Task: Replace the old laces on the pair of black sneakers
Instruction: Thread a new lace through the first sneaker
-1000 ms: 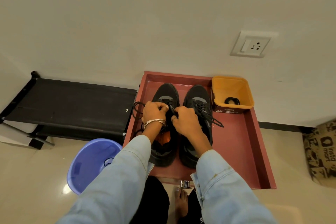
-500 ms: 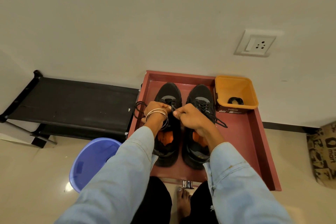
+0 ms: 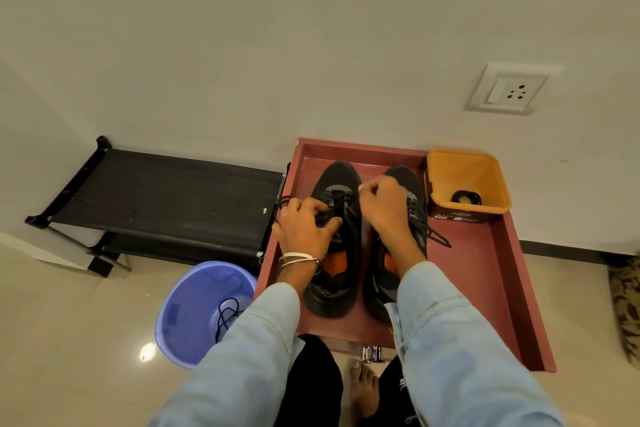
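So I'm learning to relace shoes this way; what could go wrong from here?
The lace is pinched by both the left hand and right hand over the left sneaker; uneven pulling may leave its ends unequal.

A loose loop of lace hangs over the red tray edge and could snag there.

The right sneaker has lace ends trailing that a sleeve might catch.

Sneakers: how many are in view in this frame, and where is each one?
2. The left sneaker and the right sneaker stand side by side in the red tray, toes toward the wall. Both hands work at the left one's laces and partly cover both. No others show.
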`<state>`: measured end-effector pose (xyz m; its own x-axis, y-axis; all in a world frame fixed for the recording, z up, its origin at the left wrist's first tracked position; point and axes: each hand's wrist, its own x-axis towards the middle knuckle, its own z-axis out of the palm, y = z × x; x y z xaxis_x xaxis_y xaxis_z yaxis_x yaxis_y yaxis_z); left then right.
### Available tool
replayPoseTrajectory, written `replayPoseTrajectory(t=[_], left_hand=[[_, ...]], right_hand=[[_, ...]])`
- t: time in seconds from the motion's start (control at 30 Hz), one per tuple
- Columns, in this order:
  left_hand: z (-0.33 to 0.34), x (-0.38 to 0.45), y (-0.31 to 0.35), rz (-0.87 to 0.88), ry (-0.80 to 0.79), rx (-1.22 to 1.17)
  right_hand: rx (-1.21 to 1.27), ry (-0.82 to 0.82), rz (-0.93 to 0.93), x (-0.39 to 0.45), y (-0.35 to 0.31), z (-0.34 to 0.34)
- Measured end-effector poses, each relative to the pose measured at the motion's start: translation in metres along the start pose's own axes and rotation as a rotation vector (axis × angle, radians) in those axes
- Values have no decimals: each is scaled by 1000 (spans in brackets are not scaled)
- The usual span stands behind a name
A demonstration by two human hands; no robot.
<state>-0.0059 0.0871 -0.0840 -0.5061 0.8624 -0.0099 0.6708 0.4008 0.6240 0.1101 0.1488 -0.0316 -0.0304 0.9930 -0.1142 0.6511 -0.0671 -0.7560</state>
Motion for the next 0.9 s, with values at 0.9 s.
replayPoseTrajectory(t=[0.9], left_hand=[[10,-4,-4,23,-21,58]], right_hand=[[-98,-58,46,3,16,19]])
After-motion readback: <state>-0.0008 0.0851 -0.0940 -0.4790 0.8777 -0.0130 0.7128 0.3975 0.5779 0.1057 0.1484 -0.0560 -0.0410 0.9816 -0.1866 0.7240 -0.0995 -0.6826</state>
